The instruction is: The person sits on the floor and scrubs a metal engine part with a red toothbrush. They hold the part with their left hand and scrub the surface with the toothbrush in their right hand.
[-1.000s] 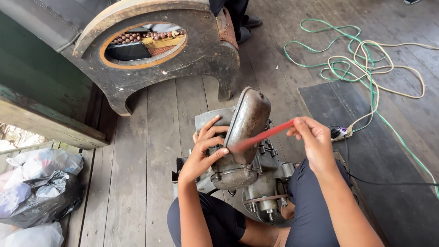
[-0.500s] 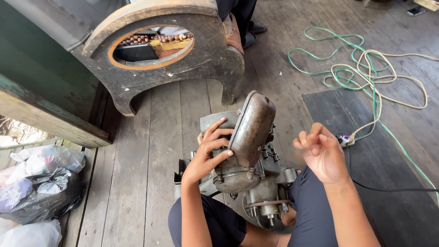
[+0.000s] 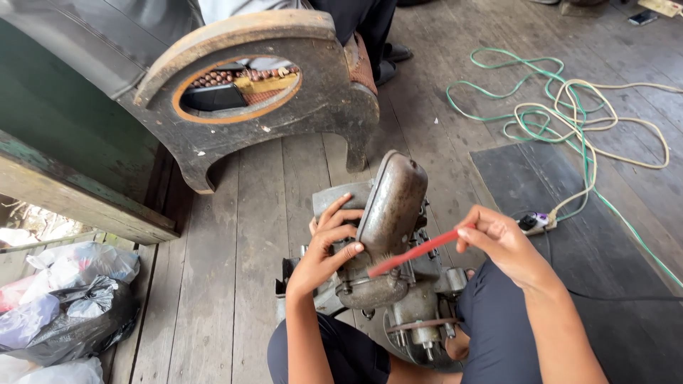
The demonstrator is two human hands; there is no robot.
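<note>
Between the knees, low in the shot, the right hand (image 3: pixel 502 243) was closed round the end of a red toothbrush (image 3: pixel 416 252), pinched w/ fingers and thumb, wrist bent a bit, forearm coming up from the bottom right. Brush ran down-left from that hand, and its bristle end sat against the small engine (image 3: pixel 388 270), right below the rusty metal cover (image 3: pixel 393 203). So the engine was just left of the right hand, touching the brush tip but not the hand itself.

Left hand (image 3: pixel 329 245) was on the other side of the engine, fingers curled and spread over the grey housing and the cover's edge, gripping it, forearm rising straight from the bottom of frame. Cover stood tilted up, nearly on edge. Engine rested on the wooden plank floor (image 3: pixel 242 249) btw the person's dark trousers.

Further out: a dark mat (image 3: pixel 569 185) to the right w/ a power strip (image 3: pixel 535 222) on its near edge, green and cream cables (image 3: pixel 569 107) looped beyond it. Up top, a worn wooden arch-shaped piece (image 3: pixel 320 92) w/ an oval hole. Plastic bags (image 3: pixel 64 299) bunched at bottom left.
</note>
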